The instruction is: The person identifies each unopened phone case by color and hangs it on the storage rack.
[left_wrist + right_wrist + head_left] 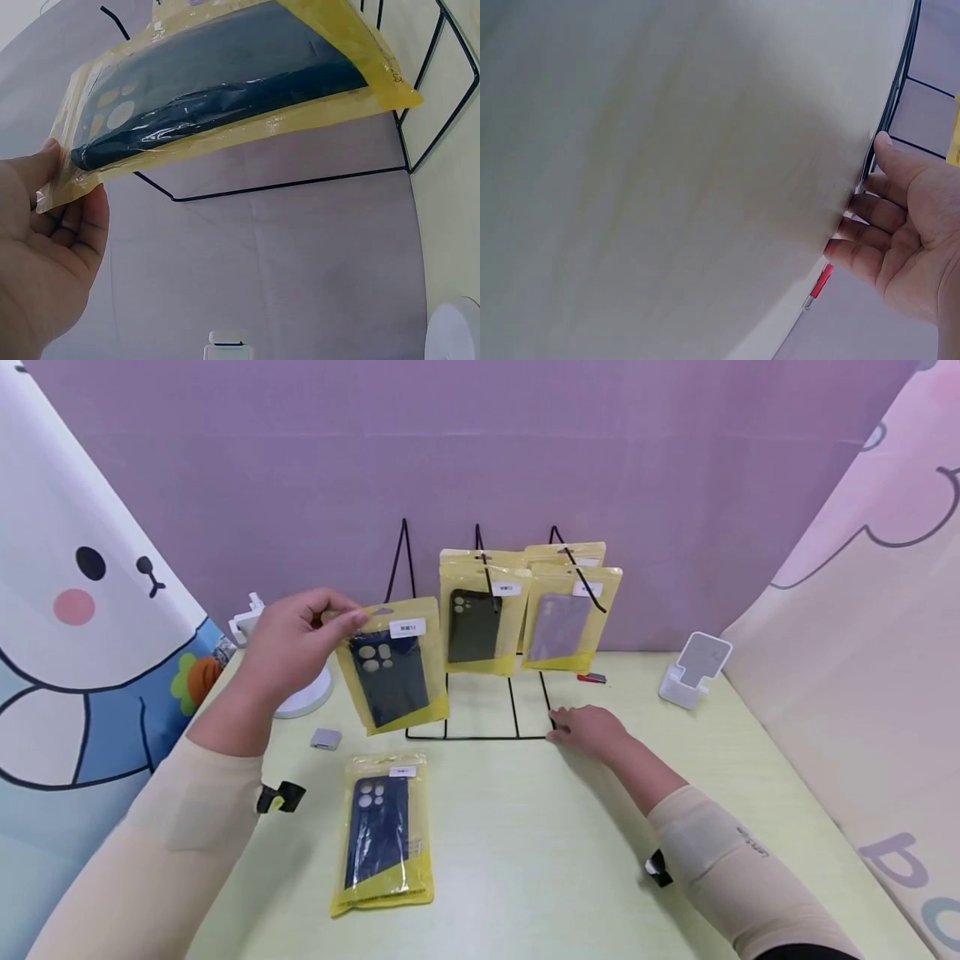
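Observation:
My left hand pinches the top left corner of a yellow-edged pouch holding a dark blue phone case. In the left wrist view the thumb and fingers of the left hand grip the end of that pouch, which hangs tilted before the left hook of a black wire rack. My right hand holds the rack's front right base corner, and the right wrist view shows its thumb on the wire. Flat on the table lies another pouched blue phone case.
Pouches with a black case and a light purple case hang on the rack's other hooks, more behind them. A white phone stand stands right; a small grey block and a white round base are left. A red item lies behind.

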A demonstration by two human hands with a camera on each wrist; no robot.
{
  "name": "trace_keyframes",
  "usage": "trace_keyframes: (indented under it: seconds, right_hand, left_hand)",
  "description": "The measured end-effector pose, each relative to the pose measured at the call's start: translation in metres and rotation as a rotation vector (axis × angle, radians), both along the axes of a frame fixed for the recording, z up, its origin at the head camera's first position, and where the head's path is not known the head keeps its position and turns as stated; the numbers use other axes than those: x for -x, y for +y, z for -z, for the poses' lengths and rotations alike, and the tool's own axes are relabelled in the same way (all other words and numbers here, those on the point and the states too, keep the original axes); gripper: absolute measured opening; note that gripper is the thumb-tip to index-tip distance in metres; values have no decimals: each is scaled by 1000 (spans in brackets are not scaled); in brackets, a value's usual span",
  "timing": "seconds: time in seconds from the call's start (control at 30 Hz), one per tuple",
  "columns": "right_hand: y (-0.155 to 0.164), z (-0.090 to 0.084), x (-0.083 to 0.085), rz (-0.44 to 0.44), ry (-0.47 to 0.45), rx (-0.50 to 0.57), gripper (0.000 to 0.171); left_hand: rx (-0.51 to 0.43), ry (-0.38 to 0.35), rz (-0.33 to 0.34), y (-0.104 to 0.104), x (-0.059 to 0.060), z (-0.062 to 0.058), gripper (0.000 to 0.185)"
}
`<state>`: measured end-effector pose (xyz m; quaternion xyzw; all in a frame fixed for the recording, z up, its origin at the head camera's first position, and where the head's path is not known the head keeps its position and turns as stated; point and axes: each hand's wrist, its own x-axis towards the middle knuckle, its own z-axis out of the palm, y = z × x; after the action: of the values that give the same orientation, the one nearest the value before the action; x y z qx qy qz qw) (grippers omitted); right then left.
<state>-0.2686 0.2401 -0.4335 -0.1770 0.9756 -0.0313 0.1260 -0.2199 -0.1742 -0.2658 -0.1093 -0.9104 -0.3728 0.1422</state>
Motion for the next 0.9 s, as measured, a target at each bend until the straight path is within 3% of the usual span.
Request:
trace_keyframes:
  seconds: [0.13, 0.37, 0.9]
  right_hand:
    - [0, 0, 0, 0, 2, 5, 58]
    - [0, 1, 1, 4, 3, -1, 58]
    - [-1, -1, 0, 26, -18, -8, 58]
  left_hand:
    - [-5, 5, 1, 1, 4, -1, 42]
    - [18, -50, -4, 2, 14, -3, 45]
    - [58, -97, -46, 12, 51, -12, 41]
